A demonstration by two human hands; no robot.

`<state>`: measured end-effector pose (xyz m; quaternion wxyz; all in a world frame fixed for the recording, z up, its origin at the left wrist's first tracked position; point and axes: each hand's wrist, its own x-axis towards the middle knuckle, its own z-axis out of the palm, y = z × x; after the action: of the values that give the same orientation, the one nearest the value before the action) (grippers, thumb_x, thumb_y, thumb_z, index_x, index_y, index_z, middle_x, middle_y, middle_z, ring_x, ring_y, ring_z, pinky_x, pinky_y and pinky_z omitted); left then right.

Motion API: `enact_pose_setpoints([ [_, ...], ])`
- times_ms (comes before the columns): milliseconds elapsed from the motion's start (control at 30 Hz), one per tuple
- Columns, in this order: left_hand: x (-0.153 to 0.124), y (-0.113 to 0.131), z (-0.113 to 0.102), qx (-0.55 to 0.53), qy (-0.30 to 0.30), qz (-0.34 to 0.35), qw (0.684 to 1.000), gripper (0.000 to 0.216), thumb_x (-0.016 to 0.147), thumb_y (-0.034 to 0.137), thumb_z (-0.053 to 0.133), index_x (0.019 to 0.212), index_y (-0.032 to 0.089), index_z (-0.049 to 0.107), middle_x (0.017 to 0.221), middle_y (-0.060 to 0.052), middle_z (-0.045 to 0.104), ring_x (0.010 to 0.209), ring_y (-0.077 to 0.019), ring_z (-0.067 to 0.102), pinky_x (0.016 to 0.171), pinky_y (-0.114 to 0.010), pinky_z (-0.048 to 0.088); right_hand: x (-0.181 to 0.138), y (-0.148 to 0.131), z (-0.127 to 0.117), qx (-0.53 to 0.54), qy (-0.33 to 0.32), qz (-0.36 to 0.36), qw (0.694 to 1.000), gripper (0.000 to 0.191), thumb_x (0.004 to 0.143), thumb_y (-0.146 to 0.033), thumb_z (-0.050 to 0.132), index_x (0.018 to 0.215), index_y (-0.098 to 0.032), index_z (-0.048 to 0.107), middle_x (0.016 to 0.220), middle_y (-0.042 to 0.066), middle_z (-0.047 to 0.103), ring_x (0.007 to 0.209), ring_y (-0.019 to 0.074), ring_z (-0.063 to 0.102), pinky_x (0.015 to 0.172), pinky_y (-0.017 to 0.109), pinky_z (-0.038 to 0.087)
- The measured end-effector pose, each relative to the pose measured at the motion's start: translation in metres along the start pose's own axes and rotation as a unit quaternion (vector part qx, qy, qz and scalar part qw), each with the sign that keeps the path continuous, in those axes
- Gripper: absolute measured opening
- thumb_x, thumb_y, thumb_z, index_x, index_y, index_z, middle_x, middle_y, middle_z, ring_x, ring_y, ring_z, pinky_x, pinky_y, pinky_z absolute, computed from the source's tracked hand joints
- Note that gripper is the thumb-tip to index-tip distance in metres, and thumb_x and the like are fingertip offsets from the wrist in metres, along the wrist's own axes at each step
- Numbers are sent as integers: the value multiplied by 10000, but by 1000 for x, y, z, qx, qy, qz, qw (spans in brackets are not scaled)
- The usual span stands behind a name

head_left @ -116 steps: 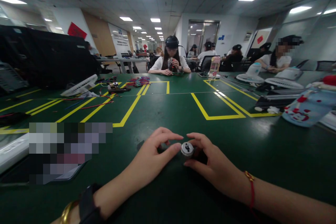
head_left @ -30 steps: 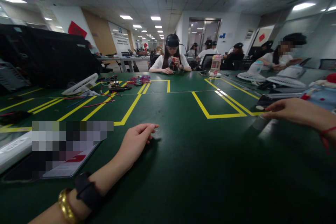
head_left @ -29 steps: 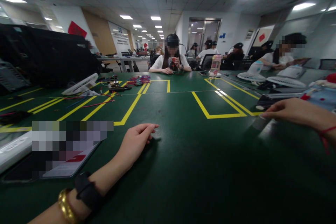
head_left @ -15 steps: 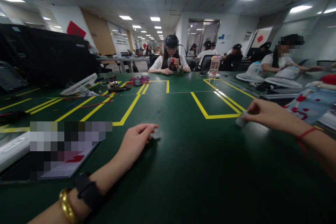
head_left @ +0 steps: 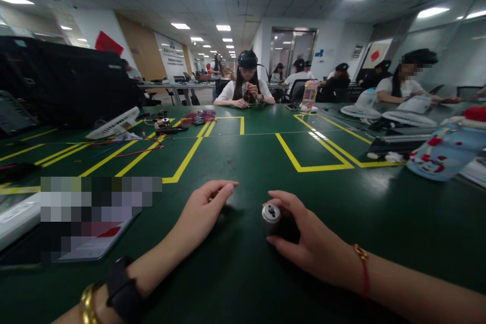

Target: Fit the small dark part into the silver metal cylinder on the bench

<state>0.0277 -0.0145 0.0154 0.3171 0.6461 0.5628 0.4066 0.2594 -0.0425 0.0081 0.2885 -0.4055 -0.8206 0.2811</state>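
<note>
My right hand is curled around a small silver metal cylinder, can-like, with a dark fitting in its top. The cylinder is upright at the green table, between the thumb in front and the fingers behind. To its left, my left hand rests low over the table, thumb and forefinger drawn close together. Whatever may be between those fingertips is too small or hidden to make out. A gap of bare green surface separates the left fingertips from the cylinder.
A blurred-out flat device lies left of my left forearm. Bundled coloured wires and a white fan are further back. At right stand a blue bottle and more fans. A person sits opposite.
My right hand has come from the far right to the middle, bringing a grey object that now shows as the silver cylinder. My left hand has shifted slightly right.
</note>
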Motion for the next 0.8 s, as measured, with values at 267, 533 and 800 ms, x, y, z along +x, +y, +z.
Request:
enact_pose_setpoints([
  [267,-22,42,28,20,-88,101,991,197,821,360,555,923,297,712,946,-26,618,890,-192,562,786,-304,431,5,4,2,102,-11,38,994,672,748,-242,635,1314,-233,273,1093,38,605,990,148,574,897,338,433],
  [533,-19,25,26,38,-66,60,995,212,787,421,579,847,296,740,861,-38,602,837,-214,549,748,-337,410,5,-1,-3,43,41,15,998,325,698,-155,593,1005,-209,499,916,6,598,783,123,553,689,262,447],
  [800,-19,16,32,168,-138,71,974,182,772,435,588,852,369,738,872,-21,641,894,-260,557,774,-386,352,3,-3,0,35,52,17,998,300,695,-182,594,976,-202,493,909,8,601,783,121,559,698,257,451],
])
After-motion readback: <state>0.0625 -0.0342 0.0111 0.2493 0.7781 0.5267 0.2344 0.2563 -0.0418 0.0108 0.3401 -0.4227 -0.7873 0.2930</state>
